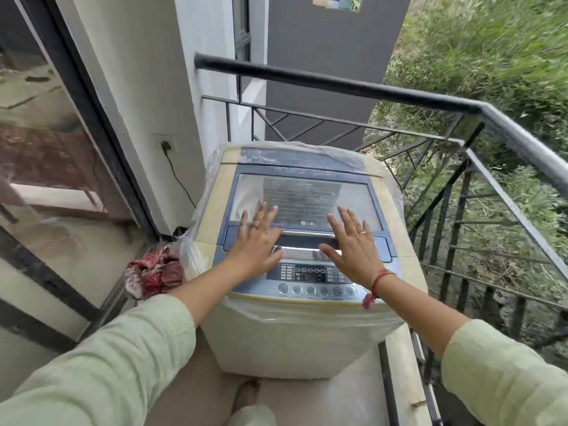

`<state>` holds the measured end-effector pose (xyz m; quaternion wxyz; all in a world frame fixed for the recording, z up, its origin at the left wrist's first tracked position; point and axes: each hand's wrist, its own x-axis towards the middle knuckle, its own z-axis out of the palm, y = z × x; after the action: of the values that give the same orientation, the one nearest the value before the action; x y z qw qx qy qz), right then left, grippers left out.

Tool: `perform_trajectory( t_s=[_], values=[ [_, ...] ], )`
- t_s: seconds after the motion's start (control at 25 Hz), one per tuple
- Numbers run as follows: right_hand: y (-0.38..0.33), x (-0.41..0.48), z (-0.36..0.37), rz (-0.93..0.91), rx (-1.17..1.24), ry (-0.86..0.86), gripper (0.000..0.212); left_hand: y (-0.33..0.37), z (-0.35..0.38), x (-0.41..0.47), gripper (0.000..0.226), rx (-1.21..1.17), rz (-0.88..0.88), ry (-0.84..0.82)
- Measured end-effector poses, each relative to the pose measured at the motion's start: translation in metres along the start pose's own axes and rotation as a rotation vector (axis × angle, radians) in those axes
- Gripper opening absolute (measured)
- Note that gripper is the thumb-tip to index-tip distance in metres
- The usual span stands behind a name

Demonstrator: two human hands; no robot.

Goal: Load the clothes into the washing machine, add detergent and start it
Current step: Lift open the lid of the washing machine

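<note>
Both the left hand [256, 241] and right hand [353, 244] lie flat, fingers spread, on the closed washing machine [301, 327] lid; clothes [153, 272] sit left of it.

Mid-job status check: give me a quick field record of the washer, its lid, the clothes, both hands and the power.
washing machine: top-loader, control panel faces the person
lid: closed
clothes: red patterned heap on the floor, left of the machine, not loaded
left hand: fingers spread over the lid's front edge
right hand: fingers spread over the same edge
plug: in the wall socket
detergent: none in view
</note>
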<state>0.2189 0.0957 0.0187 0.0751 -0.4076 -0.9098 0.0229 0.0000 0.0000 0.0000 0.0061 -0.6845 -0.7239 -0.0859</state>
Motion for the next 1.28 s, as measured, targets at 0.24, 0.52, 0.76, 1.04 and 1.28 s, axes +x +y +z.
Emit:
perform_trajectory(
  t_s=[0.24,0.52,0.76,1.04,1.28],
  values=[
    [-0.001,0.011,0.008,-0.031,-0.038,-0.282,0.044,-0.013,0.008,0.010,0.049,0.004,0.007,-0.174],
    [-0.001,0.026,-0.002,-0.002,-0.022,-0.323,0.048,-0.009,-0.001,0.009,0.070,-0.017,0.001,-0.193],
    [0.000,0.042,-0.036,0.083,0.004,0.115,0.056,-0.025,-0.027,0.032,0.062,0.257,0.165,0.305],
    [0.011,0.087,-0.045,-0.102,-0.191,0.853,0.035,-0.051,-0.055,0.082,0.076,0.538,0.447,0.919],
    [0.020,0.173,-0.109,-0.141,-0.229,1.142,0.026,-0.067,-0.133,0.167,0.067,0.393,0.476,1.002]
  ],
)
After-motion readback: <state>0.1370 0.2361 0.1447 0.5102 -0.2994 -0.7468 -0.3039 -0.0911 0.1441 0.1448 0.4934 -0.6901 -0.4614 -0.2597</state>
